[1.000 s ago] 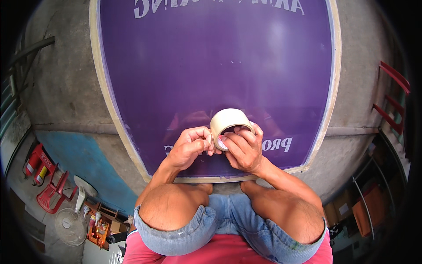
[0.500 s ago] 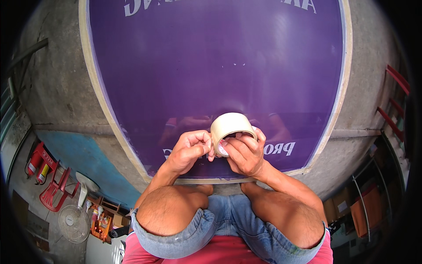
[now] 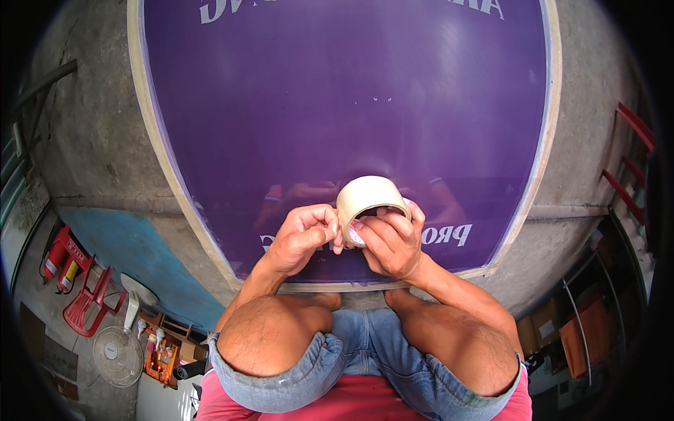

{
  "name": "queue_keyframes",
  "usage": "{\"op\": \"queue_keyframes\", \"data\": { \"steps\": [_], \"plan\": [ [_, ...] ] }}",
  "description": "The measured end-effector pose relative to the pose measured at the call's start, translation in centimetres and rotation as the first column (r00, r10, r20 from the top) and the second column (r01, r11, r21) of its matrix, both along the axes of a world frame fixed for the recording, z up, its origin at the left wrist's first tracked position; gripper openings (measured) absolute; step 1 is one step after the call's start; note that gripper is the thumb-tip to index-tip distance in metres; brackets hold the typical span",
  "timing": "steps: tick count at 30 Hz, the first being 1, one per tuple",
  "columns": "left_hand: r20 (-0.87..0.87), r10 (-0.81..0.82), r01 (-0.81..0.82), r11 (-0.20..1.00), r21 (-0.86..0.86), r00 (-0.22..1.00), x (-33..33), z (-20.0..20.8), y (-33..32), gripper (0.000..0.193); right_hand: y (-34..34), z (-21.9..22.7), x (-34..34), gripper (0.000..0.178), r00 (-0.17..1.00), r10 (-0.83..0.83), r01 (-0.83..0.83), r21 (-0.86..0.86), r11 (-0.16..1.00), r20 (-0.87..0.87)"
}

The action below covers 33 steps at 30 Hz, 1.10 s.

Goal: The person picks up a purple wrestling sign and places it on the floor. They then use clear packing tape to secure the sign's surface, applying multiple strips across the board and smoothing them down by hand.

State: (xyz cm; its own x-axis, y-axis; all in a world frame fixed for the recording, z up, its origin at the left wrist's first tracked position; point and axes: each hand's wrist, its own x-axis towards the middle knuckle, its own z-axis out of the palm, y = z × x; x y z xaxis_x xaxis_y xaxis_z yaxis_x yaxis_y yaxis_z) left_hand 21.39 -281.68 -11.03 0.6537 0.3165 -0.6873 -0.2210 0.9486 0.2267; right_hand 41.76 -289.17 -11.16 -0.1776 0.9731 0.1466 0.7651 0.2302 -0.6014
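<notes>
A wide roll of tan packing tape [image 3: 370,195] is held up over the near end of a glossy purple screen-printing frame or panel [image 3: 337,105]. My right hand [image 3: 393,238] grips the roll, its fingers through the core and around the lower rim. At the roll's left edge, my left hand [image 3: 305,238] is closed in a pinch, thumb against fingertips. Whether a tape end lies between those fingertips is too small to make out. Pale reversed lettering runs along the panel's near and far ends, and its border [image 3: 168,182] is a light strip.
Grey concrete floor [image 3: 91,154] surrounds the panel, with a blue patch [image 3: 154,252] to the left. At lower left are fire extinguishers [image 3: 56,259], a red plastic chair [image 3: 88,305], a fan [image 3: 118,354] and a tool box [image 3: 161,354]. Cardboard boxes [image 3: 544,330] stand at lower right.
The tape roll has tilted and shifted up very slightly in my right hand. My left hand has moved up a touch, still pinched at the roll's left edge.
</notes>
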Motion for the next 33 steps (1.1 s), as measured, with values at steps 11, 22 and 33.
{"op": "queue_keyframes", "data": {
  "steps": [11,22,33],
  "plan": [
    [-0.014,0.011,-0.011,1.000,-0.017,1.000,0.1,0.2,0.1,0.006,-0.1,0.0,0.2,0.037,0.999,0.037,-0.037,0.001,0.999,0.015],
    [-0.008,0.004,-0.004,1.000,-0.008,1.000,0.2,0.2,0.3,0.005,-0.4,0.0,0.4,0.028,0.999,0.051,-0.051,-0.023,0.998,0.013],
    [-0.054,0.019,-0.011,0.991,0.131,0.998,-0.5,0.5,-1.6,0.010,6.0,1.6,4.0,0.036,0.958,-0.099,0.120,0.062,0.991,-0.268]
  ]
}}
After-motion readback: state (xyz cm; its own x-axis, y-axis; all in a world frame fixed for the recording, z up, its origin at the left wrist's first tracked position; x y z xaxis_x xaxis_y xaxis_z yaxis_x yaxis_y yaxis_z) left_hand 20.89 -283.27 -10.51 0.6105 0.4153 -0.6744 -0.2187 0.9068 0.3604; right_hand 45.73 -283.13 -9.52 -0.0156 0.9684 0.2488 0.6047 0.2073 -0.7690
